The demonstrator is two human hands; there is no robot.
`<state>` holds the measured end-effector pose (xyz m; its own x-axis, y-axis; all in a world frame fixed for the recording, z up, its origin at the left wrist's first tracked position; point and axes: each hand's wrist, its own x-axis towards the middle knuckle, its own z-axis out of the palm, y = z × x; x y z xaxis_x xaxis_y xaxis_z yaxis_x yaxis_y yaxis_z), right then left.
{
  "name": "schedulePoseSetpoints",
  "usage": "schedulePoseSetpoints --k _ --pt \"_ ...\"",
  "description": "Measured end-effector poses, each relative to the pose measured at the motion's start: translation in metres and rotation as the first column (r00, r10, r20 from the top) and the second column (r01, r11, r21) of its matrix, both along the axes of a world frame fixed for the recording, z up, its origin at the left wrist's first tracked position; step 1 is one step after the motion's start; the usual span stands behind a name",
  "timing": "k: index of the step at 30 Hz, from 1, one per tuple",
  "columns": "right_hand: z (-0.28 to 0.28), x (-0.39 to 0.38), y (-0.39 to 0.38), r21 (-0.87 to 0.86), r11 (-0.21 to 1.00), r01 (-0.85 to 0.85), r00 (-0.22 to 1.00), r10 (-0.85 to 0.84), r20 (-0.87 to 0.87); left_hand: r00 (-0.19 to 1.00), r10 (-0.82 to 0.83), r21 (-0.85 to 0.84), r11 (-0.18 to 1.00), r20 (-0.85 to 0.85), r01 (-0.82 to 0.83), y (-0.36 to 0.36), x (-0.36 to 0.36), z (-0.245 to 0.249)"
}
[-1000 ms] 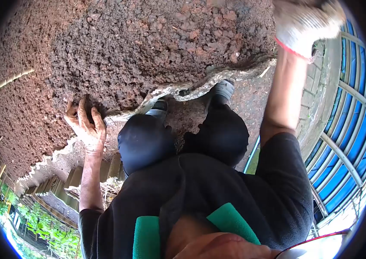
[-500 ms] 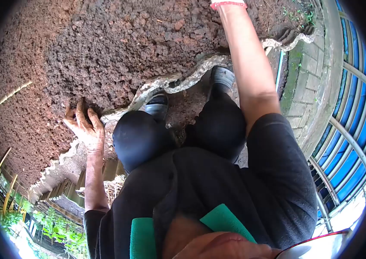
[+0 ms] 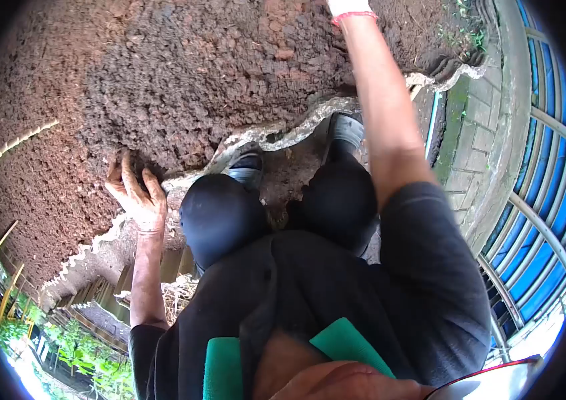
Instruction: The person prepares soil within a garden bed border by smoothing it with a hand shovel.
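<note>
Gloved right hand [image 3: 351, 6] has swung inward (fingers off-frame, can't tell grip), putting work over the soil [image 3: 229, 73]; left hand [image 3: 139, 201] stays there, fingers spread, near wavy edging [image 3: 333, 107].

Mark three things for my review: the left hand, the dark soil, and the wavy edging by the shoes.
Left hand [image 3: 140, 202]: head view, on the back of the hand.
Dark soil [image 3: 189, 87]: head view, on its crumbly surface.
Wavy edging [image 3: 309, 123]: head view, on its rim.
</note>
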<state>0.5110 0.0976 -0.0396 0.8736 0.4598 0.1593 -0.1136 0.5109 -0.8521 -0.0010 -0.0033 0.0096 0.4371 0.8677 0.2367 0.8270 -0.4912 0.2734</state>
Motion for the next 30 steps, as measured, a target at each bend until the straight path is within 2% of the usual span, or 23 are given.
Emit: schedulePoseSetpoints --k 1,2,4,8,10,12,14,16,17,20,22,23,24,25,26,27,28,30 --pt "-0.02 0.002 -0.003 -0.055 0.998 0.005 1.0 -0.005 -0.002 1.0 -0.006 0.032 0.999 -0.016 0.006 -0.002 -0.003 0.004" --pt "-0.001 -0.004 -0.017 0.05 0.999 -0.007 1.0 0.007 -0.014 1.0 -0.009 0.074 0.997 -0.016 0.01 0.0 0.0 0.003" --pt "0.053 -0.025 -0.041 0.274 0.961 -0.047 0.998 0.054 -0.021 0.999 0.02 0.034 0.999 0.029 -0.021 -0.001 -0.006 -0.004" --pt "0.153 -0.033 -0.08 0.221 0.97 -0.098 0.99 0.072 0.123 0.997 0.025 0.003 1.0 0.076 -0.025 -0.001 -0.001 -0.002" --pt "0.17 -0.03 -0.077 0.193 0.976 -0.104 0.978 0.065 0.196 0.999 0.0 0.028 1.0 0.033 -0.001 0.001 -0.002 -0.003" --pt "0.125 -0.006 -0.059 0.151 0.987 -0.052 0.975 0.018 0.222 1.0 0.006 0.014 1.0 0.015 -0.006 0.001 -0.004 -0.002" --pt "0.049 0.017 -0.032 0.08 0.996 0.041 0.994 -0.049 0.1 0.999 0.019 0.04 0.999 0.027 -0.02 0.0 0.002 0.003" --pt "0.028 0.018 -0.034 0.053 0.998 0.043 0.998 -0.04 -0.056 1.0 0.02 0.065 0.998 -0.022 -0.019 -0.001 -0.002 0.003" --pt "0.033 0.018 -0.043 0.063 0.998 0.028 0.996 -0.023 -0.082 1.0 0.016 0.04 0.999 0.009 -0.017 -0.002 -0.006 0.002" --pt "0.093 0.005 -0.068 0.114 0.993 0.013 1.0 -0.013 0.002 0.997 0.026 -0.012 1.0 0.072 -0.026 -0.001 -0.009 -0.005" --pt "0.165 -0.019 -0.063 0.109 0.993 0.045 0.999 -0.043 -0.024 0.998 0.038 -0.026 0.999 0.058 -0.037 0.0 -0.002 0.0" --pt "0.195 -0.034 -0.057 0.075 0.988 0.138 0.987 -0.13 -0.099 0.999 0.034 -0.022 0.999 0.041 -0.033 -0.001 -0.001 0.001" --pt "0.174 -0.029 -0.055 0.139 0.99 0.021 0.998 -0.028 0.051 0.999 0.034 -0.016 0.999 0.028 -0.033 0.0 0.001 0.001" --pt "0.127 -0.01 -0.044 0.145 0.989 -0.021 0.991 0.002 0.135 0.999 0.037 -0.007 0.999 0.012 -0.037 0.001 0.004 0.0" --pt "0.079 0.001 -0.036 0.12 0.993 -0.011 0.994 -0.002 0.11 0.999 0.032 -0.008 0.999 -0.013 -0.032 -0.001 0.001 0.004" --pt "0.035 0.011 -0.023 0.107 0.994 -0.003 1.0 0.0 0.026 1.0 -0.003 0.016 1.0 0.031 0.002 0.0 0.0 0.002" --pt "0.022 0.013 -0.019 0.133 0.991 -0.028 0.995 0.04 -0.09 0.996 0.037 -0.035 0.999 0.078 -0.034 -0.001 0.0 0.002" --pt "0.036 0.009 -0.045 0.289 0.95 -0.122 0.899 0.229 -0.373 0.998 0.027 -0.002 1.0 0.048 -0.027 0.0 -0.005 0.0"
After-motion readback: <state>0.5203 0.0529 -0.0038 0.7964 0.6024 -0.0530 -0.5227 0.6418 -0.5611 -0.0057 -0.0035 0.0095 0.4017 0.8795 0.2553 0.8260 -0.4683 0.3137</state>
